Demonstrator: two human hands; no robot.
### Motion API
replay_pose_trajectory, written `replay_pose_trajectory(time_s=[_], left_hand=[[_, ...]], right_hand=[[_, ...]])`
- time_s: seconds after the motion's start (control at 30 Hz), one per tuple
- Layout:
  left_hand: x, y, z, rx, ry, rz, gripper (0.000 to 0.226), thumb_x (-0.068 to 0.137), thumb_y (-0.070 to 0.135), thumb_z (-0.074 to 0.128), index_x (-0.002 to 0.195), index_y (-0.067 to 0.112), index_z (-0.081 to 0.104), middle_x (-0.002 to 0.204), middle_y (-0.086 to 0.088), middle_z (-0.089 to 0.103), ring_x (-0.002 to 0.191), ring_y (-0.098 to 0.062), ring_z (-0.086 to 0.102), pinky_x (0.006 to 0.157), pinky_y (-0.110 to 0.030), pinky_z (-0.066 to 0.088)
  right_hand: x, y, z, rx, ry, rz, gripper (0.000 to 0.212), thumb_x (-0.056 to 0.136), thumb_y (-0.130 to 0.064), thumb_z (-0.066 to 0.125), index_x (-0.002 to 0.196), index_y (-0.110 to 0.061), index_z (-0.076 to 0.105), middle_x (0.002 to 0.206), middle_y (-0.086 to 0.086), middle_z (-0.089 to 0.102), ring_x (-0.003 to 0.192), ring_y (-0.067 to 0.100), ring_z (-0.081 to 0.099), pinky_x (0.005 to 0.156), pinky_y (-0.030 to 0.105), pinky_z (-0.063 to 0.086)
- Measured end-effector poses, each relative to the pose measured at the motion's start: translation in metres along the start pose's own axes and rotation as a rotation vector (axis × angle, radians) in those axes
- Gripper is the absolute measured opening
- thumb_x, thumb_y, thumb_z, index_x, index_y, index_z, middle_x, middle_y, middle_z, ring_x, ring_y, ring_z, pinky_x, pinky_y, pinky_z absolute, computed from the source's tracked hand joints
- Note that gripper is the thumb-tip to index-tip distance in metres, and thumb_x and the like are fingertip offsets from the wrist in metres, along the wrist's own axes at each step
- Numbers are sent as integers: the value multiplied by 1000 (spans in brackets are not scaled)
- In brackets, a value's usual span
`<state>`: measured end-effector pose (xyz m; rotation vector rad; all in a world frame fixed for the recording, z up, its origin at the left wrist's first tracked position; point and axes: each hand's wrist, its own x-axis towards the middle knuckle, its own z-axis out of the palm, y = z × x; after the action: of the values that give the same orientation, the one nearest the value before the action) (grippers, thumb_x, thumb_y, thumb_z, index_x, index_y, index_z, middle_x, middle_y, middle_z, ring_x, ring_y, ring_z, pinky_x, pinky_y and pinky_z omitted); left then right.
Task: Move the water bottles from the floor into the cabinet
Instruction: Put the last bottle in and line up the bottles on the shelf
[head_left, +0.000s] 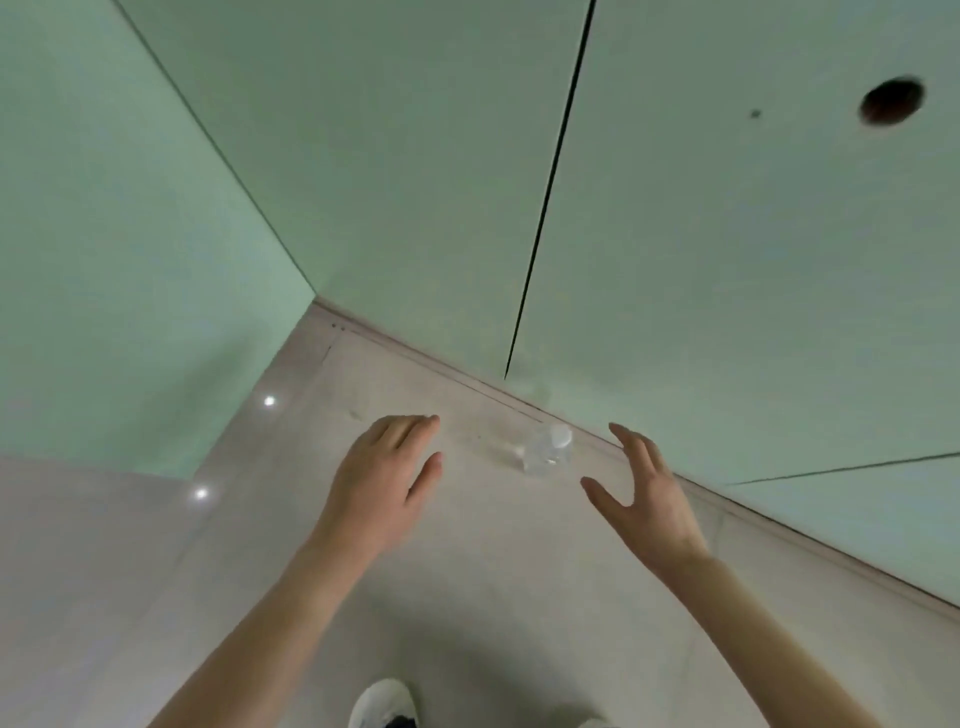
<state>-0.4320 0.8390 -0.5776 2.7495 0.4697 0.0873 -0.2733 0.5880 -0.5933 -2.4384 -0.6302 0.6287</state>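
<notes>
Shoe (383, 702) nearest; left hand (382, 480) and right hand (647, 499) spread, empty — flanking bottle (545, 451) by closed cabinet (727, 249).

The water bottle (545, 451) is smeared by blur, so only its pale cap reads clearly; it seems to stand upright on the floor (483, 571). A white shoe (383, 702) is cut off by the bottom edge, as are both forearms. The cabinet (727, 249) runs out of frame above and right.
</notes>
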Motion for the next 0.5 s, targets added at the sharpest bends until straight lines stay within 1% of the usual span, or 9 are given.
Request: replay_pose_trajectory(time_s=[0.07, 0.13, 0.2, 0.23, 0.3, 0.37, 0.43, 0.5], left_hand=[[8, -29, 61, -6, 18, 15, 45, 92, 32, 42, 119, 4, 65, 111, -8, 69, 102, -28, 62, 86, -37, 53], [13, -52, 115, -2, 37, 42, 45, 92, 32, 43, 118, 3, 66, 111, -7, 69, 102, -27, 61, 88, -35, 49], [16, -71, 160, -9, 41, 55, 45, 91, 32, 45, 116, 3, 67, 110, -8, 69, 101, -28, 61, 87, -36, 49], [17, -77, 178, -14, 39, 56, 45, 91, 33, 46, 116, 3, 68, 110, -8, 69, 101, -29, 62, 87, -37, 51], [18, -83, 203, -10, 34, 45, 45, 91, 34, 45, 116, 4, 68, 110, -8, 69, 101, -29, 63, 87, -36, 52], [19, -84, 215, -1, 37, 54, 45, 91, 34, 45, 116, 5, 68, 110, -6, 69, 101, -27, 62, 89, -33, 46], [19, -82, 220, 2, 41, 69, 44, 90, 34, 45, 116, 6, 68, 109, -6, 69, 100, -26, 63, 89, -31, 43], [17, -78, 221, -12, 32, 62, 44, 90, 33, 46, 115, 6, 69, 108, -6, 69, 99, -26, 64, 88, -33, 46]], right_hand=[[29, 36, 48, 54, 13, -12, 73, 87, -37, 70, 149, -24, 32, 145, -7, 40, 131, 14, 46, 99, 24, 38], [54, 63, 88, 130, 26, -26, 76, 82, -34, 76, 146, -26, 35, 138, -13, 43, 128, 12, 47, 100, 25, 38], [76, 84, 119, 196, 36, -45, 76, 77, -29, 82, 142, -26, 41, 133, -14, 47, 122, 10, 50, 99, 23, 38], [83, 91, 131, 226, 44, -48, 76, 75, -27, 84, 139, -27, 44, 129, -14, 50, 118, 9, 51, 97, 20, 38], [95, 100, 145, 276, 49, -46, 73, 71, -25, 87, 132, -32, 47, 120, -16, 59, 107, 3, 56, 87, 7, 40], [102, 104, 154, 314, 40, -31, 67, 69, -20, 88, 124, -34, 51, 111, -19, 65, 99, -7, 59, 77, 2, 42], [104, 106, 161, 312, 48, -9, 62, 68, -15, 89, 117, -31, 54, 103, -20, 65, 93, -16, 58, 73, 5, 43], [103, 104, 165, 301, 70, 28, 60, 66, -19, 89, 114, -31, 54, 101, -20, 65, 93, -13, 59, 74, 12, 44]])
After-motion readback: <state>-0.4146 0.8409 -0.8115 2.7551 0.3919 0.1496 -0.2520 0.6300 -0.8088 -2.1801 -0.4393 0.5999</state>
